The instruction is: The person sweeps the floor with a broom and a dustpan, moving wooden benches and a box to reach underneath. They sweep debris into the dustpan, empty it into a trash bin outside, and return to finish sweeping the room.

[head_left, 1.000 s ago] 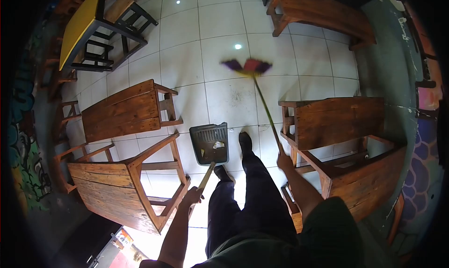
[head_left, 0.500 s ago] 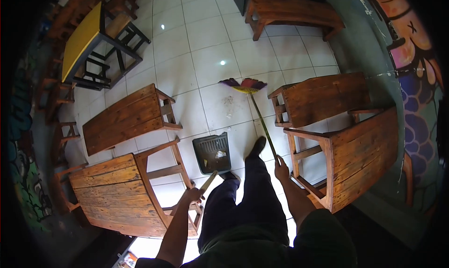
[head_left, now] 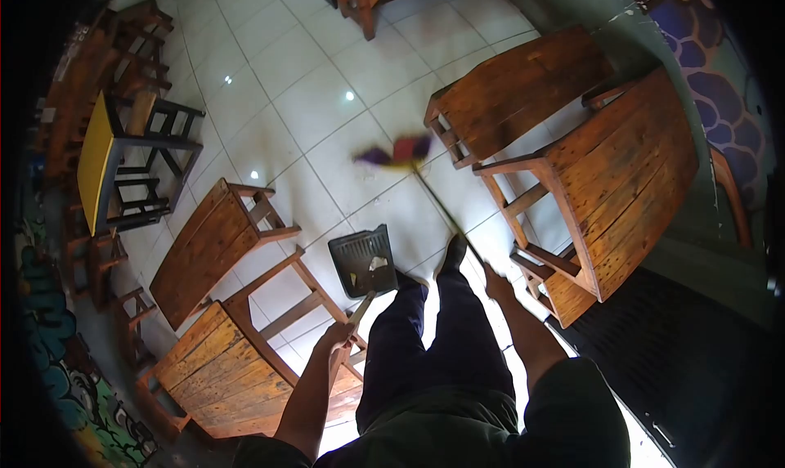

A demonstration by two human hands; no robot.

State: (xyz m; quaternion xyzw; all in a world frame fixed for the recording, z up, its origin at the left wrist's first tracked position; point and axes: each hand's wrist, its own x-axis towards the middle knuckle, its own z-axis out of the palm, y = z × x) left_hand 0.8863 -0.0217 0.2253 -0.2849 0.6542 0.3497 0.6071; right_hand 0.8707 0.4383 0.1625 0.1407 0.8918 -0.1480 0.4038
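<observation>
My left hand is closed round the stick handle of a dark dustpan. The dustpan rests on the tiles just ahead of my feet, with a whitish scrap and a yellowish bit inside. My right hand grips the long thin handle of a broom. Its purple, red and yellow broom head, blurred, is at the floor beyond the dustpan, apart from it. Faint dirt lies on the tiles beside the left side of the broom head.
On my left are a wooden table, a bench and a yellow-topped table. To the right stand another wooden table and a bench. White tiled floor runs between them.
The view has turned, so the furniture appears rotated and shifted. The broom head has moved and is blurred over the floor near the dirt. Both hands keep their holds.
</observation>
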